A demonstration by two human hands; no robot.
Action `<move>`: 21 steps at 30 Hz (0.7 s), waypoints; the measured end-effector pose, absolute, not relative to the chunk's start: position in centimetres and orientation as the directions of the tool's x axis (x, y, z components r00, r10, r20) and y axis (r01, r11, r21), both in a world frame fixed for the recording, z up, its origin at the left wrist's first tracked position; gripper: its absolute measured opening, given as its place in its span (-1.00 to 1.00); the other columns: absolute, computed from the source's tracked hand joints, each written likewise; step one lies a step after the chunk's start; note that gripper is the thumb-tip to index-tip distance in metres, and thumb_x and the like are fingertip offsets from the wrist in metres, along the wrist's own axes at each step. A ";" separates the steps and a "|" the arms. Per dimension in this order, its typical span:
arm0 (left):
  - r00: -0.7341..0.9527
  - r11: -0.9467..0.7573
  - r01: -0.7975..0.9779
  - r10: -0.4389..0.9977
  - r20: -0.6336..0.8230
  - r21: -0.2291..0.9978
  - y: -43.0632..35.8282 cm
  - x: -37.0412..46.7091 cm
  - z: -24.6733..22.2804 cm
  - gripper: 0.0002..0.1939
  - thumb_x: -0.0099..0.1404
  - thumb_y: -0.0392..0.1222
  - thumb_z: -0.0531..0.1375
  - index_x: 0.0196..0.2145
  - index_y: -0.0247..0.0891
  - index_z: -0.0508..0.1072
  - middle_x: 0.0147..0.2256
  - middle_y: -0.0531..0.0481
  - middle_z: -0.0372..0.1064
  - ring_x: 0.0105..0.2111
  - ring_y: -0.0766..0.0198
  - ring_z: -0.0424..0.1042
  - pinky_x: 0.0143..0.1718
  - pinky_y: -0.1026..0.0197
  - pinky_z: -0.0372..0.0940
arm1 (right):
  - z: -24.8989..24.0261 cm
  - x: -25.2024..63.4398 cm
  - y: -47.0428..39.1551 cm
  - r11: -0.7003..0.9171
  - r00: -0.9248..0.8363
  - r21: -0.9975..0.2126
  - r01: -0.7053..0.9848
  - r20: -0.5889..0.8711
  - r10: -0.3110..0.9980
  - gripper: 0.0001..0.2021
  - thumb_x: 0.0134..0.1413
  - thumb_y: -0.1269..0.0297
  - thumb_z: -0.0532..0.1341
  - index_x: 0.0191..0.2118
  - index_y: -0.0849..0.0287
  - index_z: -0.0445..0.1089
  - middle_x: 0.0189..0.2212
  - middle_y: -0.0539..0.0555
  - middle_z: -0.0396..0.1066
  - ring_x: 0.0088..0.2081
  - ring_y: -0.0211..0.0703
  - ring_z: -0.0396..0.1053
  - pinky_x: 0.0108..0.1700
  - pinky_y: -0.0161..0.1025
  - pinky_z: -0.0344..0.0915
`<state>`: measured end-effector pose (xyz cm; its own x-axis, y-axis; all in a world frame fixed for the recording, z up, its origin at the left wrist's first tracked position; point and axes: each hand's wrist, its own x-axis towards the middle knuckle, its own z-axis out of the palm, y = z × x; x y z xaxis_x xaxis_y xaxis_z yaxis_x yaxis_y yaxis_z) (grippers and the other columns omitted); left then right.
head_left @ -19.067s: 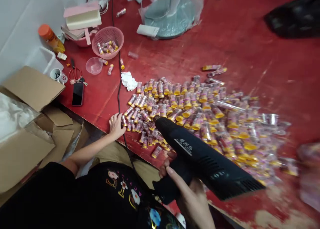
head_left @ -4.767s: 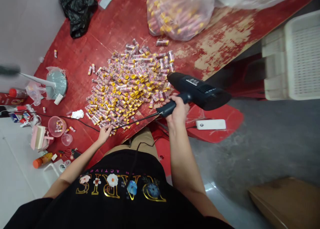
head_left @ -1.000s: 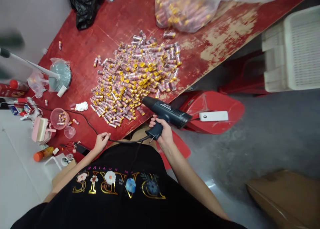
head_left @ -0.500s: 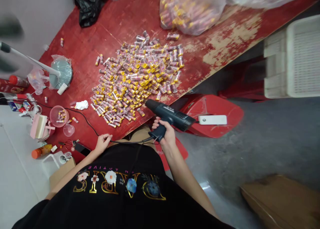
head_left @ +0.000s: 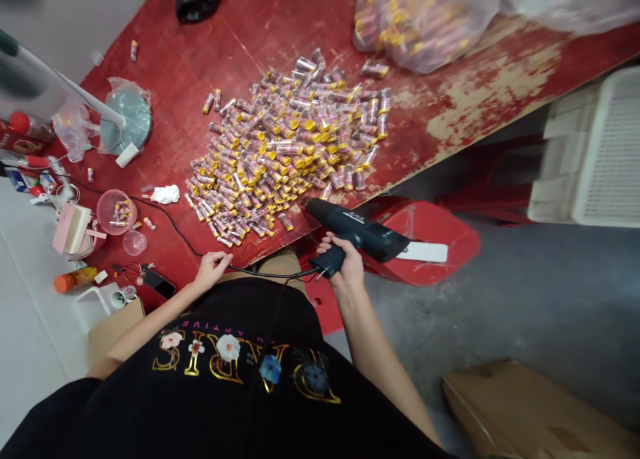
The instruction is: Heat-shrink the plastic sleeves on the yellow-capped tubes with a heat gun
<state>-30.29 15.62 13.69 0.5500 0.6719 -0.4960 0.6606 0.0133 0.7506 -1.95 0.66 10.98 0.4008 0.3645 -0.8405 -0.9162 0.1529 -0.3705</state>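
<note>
My right hand (head_left: 345,259) is wrapped round the handle of a dark heat gun (head_left: 357,231), whose nozzle points left at the near edge of the red table (head_left: 165,119). My left hand (head_left: 213,270) is closed on the black cord (head_left: 265,273) at the table's front edge. Beyond both hands lies a wide heap of small clear tubes (head_left: 285,145) with yellow ends and pink wrapping. The nozzle is close to the heap's near right side.
A bag of tubes (head_left: 415,25) lies at the back right. A lamp base (head_left: 127,122), pink basket (head_left: 116,212), bottle (head_left: 75,279) and phone (head_left: 159,283) stand left. Right are a red stool (head_left: 435,235), white crate (head_left: 605,152) and cardboard box (head_left: 535,412).
The view has shifted a little. The heat gun in my right hand has moved slightly right, and my left hand keeps its hold on the cord.
</note>
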 end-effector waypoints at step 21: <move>0.540 -0.055 0.578 0.774 -0.331 0.814 14.8 -31.5 13.9 -0.46 0.42 0.15 0.09 -0.59 -0.26 0.40 -0.63 0.09 0.28 -0.56 0.35 0.23 -0.39 0.26 0.14 | 17.9 -1.6 5.4 -0.051 0.460 -0.570 -0.820 -0.710 0.533 -0.60 -0.38 0.38 0.43 -0.29 0.22 0.37 -0.45 -0.07 0.32 -0.50 -0.44 0.25 -0.52 -0.48 0.32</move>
<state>-31.54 14.76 13.90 0.5396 0.7742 -0.3309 0.5780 -0.0548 0.8142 -1.56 5.37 17.86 0.4603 0.5328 -0.7101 -0.8202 -0.0508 -0.5698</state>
